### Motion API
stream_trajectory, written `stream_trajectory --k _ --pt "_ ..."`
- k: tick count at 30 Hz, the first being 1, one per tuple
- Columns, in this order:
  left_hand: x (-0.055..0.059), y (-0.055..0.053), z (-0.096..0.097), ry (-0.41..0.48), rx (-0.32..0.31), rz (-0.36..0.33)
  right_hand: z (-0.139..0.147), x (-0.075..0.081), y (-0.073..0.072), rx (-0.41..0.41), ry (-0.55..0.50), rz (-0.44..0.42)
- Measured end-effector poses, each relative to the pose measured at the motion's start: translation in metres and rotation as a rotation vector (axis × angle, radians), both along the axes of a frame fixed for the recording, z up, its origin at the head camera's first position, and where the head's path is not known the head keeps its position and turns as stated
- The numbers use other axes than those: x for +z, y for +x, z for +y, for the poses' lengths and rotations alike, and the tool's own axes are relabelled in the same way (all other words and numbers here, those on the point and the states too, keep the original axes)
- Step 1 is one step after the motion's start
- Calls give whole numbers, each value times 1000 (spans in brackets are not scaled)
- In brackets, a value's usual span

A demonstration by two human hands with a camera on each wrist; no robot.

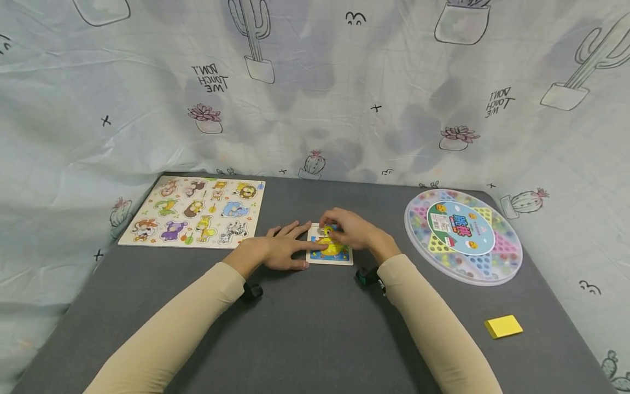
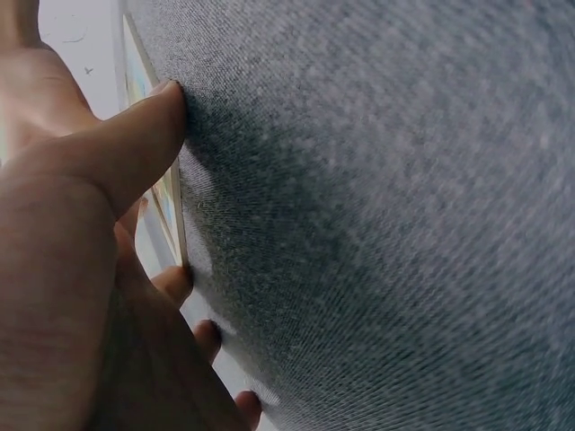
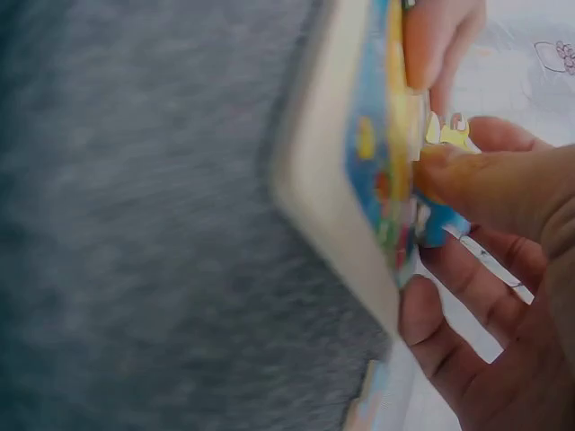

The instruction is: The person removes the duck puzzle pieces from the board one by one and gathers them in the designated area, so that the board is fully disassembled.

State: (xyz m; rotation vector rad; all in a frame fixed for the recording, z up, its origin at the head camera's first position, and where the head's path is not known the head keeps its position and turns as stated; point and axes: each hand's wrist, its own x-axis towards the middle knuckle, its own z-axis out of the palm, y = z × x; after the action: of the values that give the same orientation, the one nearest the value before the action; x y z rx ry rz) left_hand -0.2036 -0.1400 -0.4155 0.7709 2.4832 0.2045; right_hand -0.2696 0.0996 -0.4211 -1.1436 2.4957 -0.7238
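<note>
A small jigsaw puzzle board (image 1: 339,263) with a yellow duck-like figure (image 1: 336,249) on blue lies on the table between both hands. My left hand (image 1: 280,250) spreads its fingers at the board's left side; the index finger reaches over the picture and presses on it. In the left wrist view, the left thumb (image 2: 148,135) is straight, its tip close to the cloth. Over the board's upper right, my right hand (image 1: 355,230) pinches a yellow-and-blue puzzle piece (image 3: 436,224) between thumb and fingers. The other right fingers touch the board's edge.
A large animal puzzle board (image 1: 197,213) lies at the back left. At the right is a round game board with coloured star points (image 1: 462,236), and nearer stands a small yellow block (image 1: 504,326). A printed curtain (image 1: 315,109) hangs behind the dark grey table (image 1: 305,339).
</note>
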Motion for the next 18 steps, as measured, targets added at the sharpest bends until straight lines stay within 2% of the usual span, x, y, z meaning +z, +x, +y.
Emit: stream_trajectory --k 13,18 --pt "-4 -1 0 -20 -4 4 4 -11 1 -62 7 -17" --pt "-3 -2 1 3 4 0 7 -7 -2 -39 -53 -13"
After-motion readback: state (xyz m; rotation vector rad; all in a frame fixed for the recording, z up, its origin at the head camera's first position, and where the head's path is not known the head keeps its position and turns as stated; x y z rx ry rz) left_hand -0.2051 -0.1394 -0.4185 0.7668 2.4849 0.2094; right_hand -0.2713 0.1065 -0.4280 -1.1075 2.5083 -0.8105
